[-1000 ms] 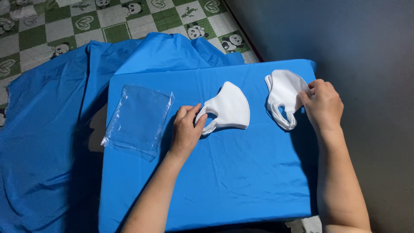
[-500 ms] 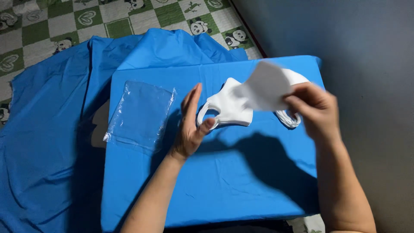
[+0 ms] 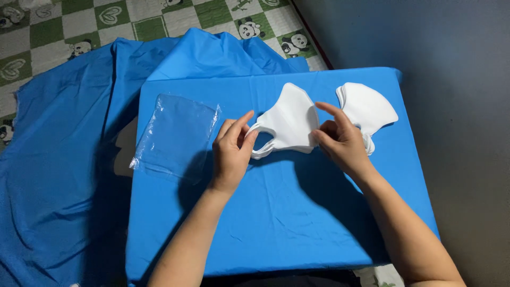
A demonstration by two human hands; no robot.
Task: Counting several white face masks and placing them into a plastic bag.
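Head view shows our left hand (image 3: 232, 154) and right hand (image 3: 340, 141) pinching the white mask (image 3: 289, 122); we should keep its edges aligned and flat.

A small table (image 3: 276, 223) is covered with a bright blue cloth. More blue cloth (image 3: 58, 175) lies in folds on the floor to the left and behind the table. The floor mat (image 3: 69, 26) has green and white squares with little pandas and hearts on them. On the right is a plain dark grey wall (image 3: 451, 79). Dark shadows fall on the blue table top.
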